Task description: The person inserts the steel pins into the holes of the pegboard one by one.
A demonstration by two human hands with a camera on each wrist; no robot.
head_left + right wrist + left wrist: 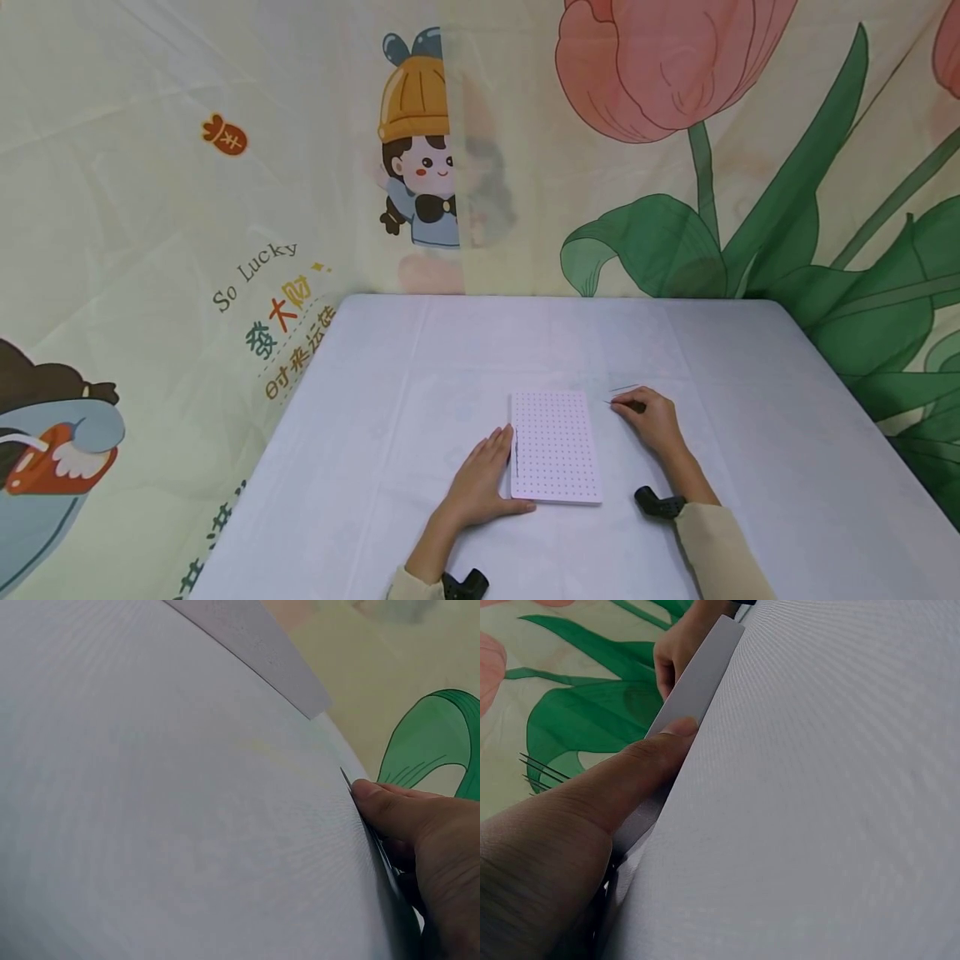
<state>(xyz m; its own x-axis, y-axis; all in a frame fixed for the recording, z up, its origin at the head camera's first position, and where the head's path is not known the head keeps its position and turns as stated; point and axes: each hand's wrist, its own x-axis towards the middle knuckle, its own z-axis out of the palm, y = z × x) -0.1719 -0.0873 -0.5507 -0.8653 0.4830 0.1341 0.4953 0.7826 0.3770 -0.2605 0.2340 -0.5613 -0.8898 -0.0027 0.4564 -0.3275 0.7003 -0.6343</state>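
A white board (556,450) with rows of small dark holes lies flat on the table. My left hand (480,483) rests against it, its straight fingers along the left side and the thumb at the near edge. In the left wrist view, that thumb (649,761) touches the board's side (697,682). To the right of the board and apart from it, my right hand (651,417) pinches a thin dark pointed tool (344,775). The tool's point sticks out past the thumb in the right wrist view; its full shape is hidden by the hand.
A thin dark line (625,387) shows on the table just beyond the right hand; too small to tell what it is. The white-covered table (405,375) meets a printed cloth backdrop (510,167) at its far edge.
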